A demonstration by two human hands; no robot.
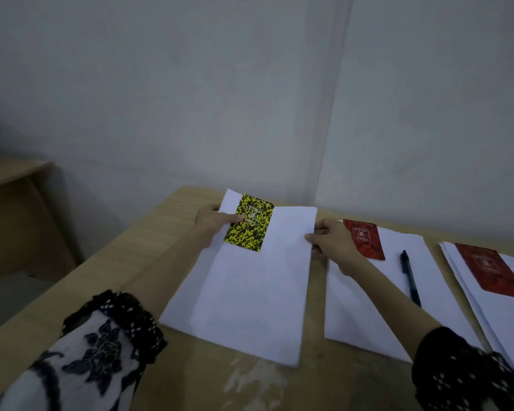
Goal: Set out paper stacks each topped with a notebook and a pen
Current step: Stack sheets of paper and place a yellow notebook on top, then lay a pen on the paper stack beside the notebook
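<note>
A white paper stack (250, 292) lies on the wooden table (125, 262), its top sheets skewed to the right. On its far left corner rests a yellow-and-black notebook (250, 225). My left hand (212, 222) grips the stack's far left edge, thumb on the notebook. My right hand (334, 243) pinches the right edge of the top sheets. A second stack (377, 307) to the right carries a red notebook (367, 240) and a dark pen (410, 277). A third stack (499, 310) at the far right carries a red notebook (493, 269).
A pale wall (250, 99) rises directly behind the table's far edge. A lower wooden desk (12, 179) stands at the left, separated by a gap of floor. A whitish stain (255, 381) marks the table near me.
</note>
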